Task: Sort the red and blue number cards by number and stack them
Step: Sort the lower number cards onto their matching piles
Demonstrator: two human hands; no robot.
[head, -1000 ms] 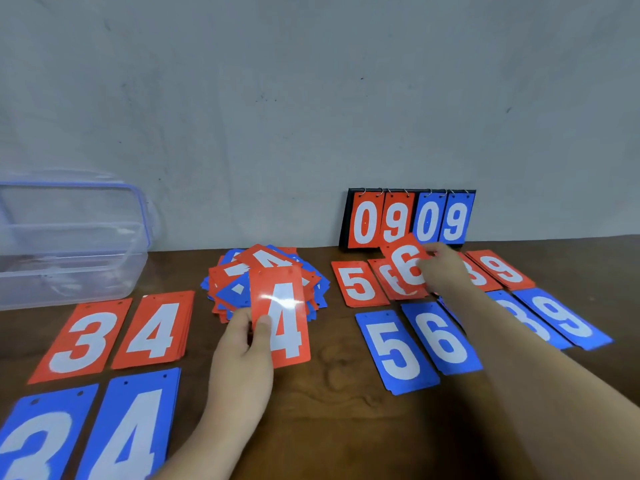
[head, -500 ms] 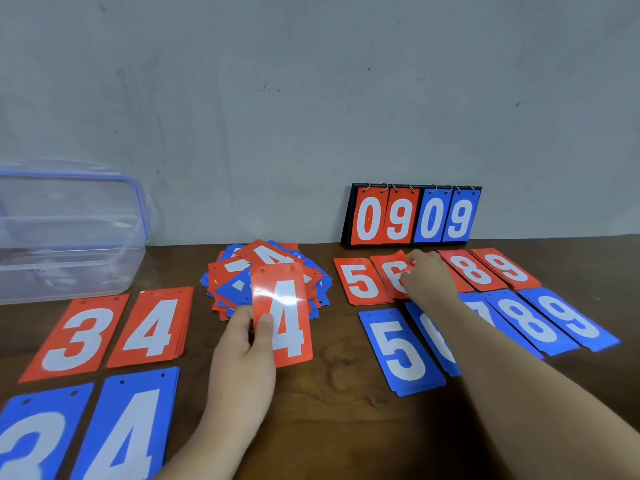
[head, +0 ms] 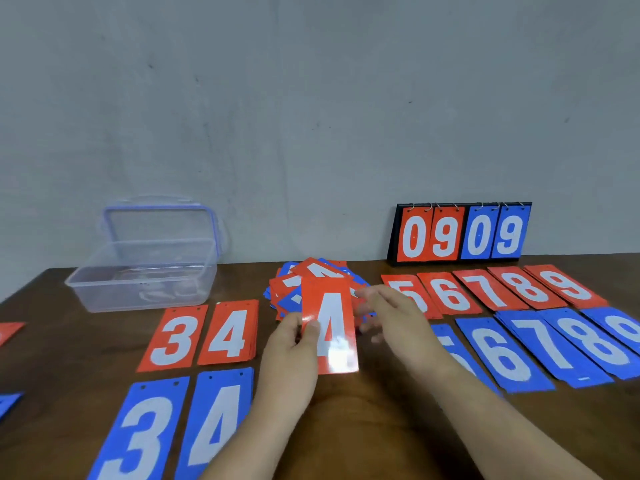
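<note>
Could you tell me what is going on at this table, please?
A person is sorting number cards. Their left hand holds a red 4 card above the table, and the right hand is open beside it, blurred. A mixed heap lies unsorted behind. The red 4 stack, where this card likely belongs, lies to the left.

held card (head: pixel 330 327): red, white 4 | table (head: pixel 363 427): dark brown | box (head: pixel 145 271): clear, blue rim
</note>
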